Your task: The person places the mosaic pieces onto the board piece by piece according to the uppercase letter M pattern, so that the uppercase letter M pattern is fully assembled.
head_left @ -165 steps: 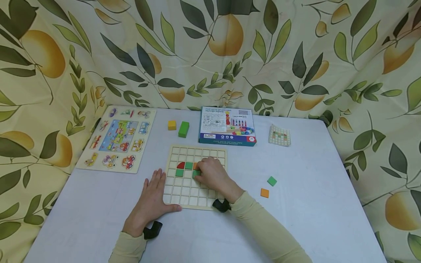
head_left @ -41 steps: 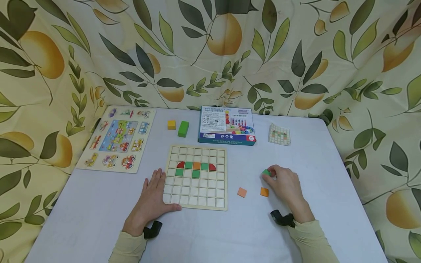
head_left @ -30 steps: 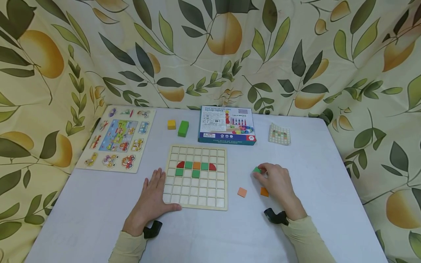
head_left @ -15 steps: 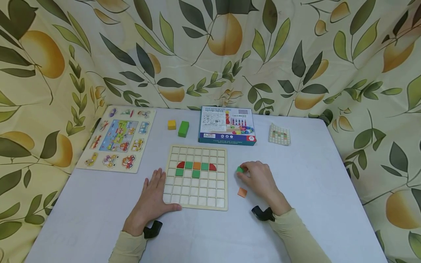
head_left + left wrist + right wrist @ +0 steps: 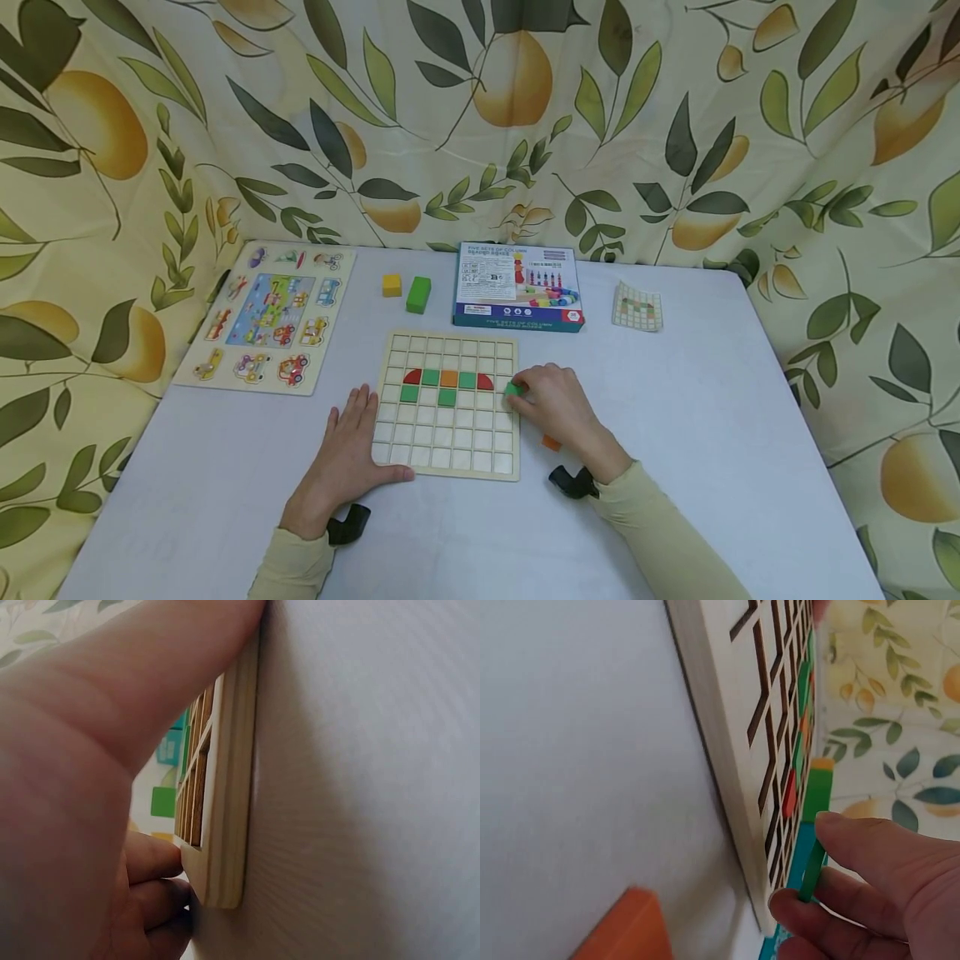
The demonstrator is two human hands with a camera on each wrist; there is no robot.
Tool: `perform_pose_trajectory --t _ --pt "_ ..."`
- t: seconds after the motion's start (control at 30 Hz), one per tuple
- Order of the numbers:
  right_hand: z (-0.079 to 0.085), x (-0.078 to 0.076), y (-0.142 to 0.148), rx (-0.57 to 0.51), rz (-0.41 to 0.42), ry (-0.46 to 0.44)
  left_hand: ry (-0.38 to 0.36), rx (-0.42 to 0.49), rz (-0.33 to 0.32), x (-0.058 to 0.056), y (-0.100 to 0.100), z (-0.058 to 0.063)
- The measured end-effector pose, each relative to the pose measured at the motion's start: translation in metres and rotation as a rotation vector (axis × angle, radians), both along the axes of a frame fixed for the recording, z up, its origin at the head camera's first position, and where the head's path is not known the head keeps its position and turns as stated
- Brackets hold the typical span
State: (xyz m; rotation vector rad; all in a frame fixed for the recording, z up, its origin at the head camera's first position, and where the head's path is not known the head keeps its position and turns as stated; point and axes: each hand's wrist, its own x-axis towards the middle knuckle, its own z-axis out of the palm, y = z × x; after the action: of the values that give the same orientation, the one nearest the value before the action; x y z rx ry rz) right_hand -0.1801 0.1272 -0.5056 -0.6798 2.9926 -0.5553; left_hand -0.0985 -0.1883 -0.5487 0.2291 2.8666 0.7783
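A wooden grid board point(image 5: 432, 436) lies on the white table, with green, orange and red tiles set in two of its rows. My right hand point(image 5: 558, 406) pinches a green square tile point(image 5: 513, 389) between thumb and fingers at the board's right edge; the right wrist view shows this green tile point(image 5: 813, 871) held on edge, just off the board. Along the board's left side rests my left hand point(image 5: 343, 450), fingers straight and thumb at the near corner. In the left wrist view, its thumb and fingers touch the board's side point(image 5: 232, 787).
An orange tile point(image 5: 552, 443) lies partly under my right hand. Behind the board are a yellow cube point(image 5: 392, 286), a green block point(image 5: 419, 295) and a flat box point(image 5: 517, 287). A picture puzzle board point(image 5: 330, 321) lies left, a pattern card point(image 5: 637, 308) back right.
My right hand placed tiles in the board, including a red one at the right, then picked the green tile off the table and carried it left to the board's edge. The left hand stays put.
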Motion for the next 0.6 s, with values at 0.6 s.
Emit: perform_pose_trajectory --t 0.6 --pt "0.001 0.000 -0.031 0.095 0.101 0.005 0.000 0.007 0.005 0.000 0.000 0.000"
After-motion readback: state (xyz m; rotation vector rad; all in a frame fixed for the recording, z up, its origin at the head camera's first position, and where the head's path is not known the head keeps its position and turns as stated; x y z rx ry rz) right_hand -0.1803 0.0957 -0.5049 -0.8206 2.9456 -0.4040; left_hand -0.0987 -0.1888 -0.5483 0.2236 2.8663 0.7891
